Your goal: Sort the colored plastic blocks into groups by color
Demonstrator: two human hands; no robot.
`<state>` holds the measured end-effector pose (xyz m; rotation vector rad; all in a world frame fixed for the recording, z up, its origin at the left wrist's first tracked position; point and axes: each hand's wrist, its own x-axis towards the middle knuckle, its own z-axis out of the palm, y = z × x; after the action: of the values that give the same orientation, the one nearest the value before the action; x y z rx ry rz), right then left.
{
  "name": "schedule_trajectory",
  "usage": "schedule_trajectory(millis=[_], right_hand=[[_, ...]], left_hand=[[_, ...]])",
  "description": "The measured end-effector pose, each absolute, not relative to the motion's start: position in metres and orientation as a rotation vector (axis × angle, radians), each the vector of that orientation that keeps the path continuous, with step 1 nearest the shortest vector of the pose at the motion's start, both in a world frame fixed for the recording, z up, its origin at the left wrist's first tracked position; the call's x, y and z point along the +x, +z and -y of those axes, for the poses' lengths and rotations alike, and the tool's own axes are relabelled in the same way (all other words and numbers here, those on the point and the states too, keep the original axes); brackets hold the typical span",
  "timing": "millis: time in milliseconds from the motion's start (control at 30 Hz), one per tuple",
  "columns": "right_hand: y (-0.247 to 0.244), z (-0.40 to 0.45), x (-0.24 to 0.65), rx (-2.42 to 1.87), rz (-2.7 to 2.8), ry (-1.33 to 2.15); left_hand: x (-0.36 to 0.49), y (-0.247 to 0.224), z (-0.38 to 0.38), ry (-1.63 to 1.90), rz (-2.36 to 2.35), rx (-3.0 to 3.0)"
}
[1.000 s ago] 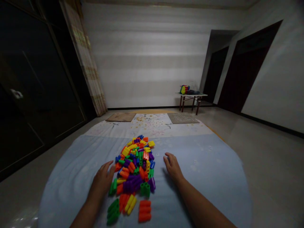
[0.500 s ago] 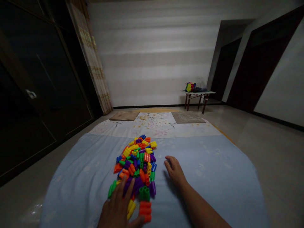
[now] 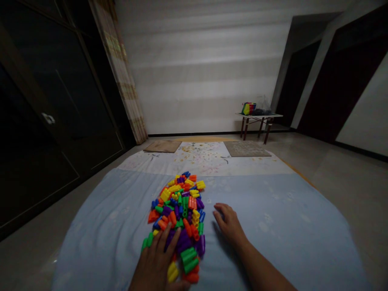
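We have our left hand (image 3: pixel 154 260), fingers wide, over the near blocks (image 3: pixel 189 259), our right hand (image 3: pixel 229 224) half-open to their right.

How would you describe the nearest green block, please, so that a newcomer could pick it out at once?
On the pale blue cloth lies a long pile of coloured blocks. At its near end, just right of the left hand, sits the green block. Orange shows below it, purple beyond it, and no other green block is nearer.
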<state>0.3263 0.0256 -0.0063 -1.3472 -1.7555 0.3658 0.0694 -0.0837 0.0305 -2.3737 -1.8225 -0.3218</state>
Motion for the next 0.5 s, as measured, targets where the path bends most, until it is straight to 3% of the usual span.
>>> schedule_trajectory(millis=[500], right_hand=[[-0.002,-0.023,0.325,-1.370,1.770,0.384]], left_hand=[[0.093,0.084,-0.002,-0.457,1.889,-2.236]])
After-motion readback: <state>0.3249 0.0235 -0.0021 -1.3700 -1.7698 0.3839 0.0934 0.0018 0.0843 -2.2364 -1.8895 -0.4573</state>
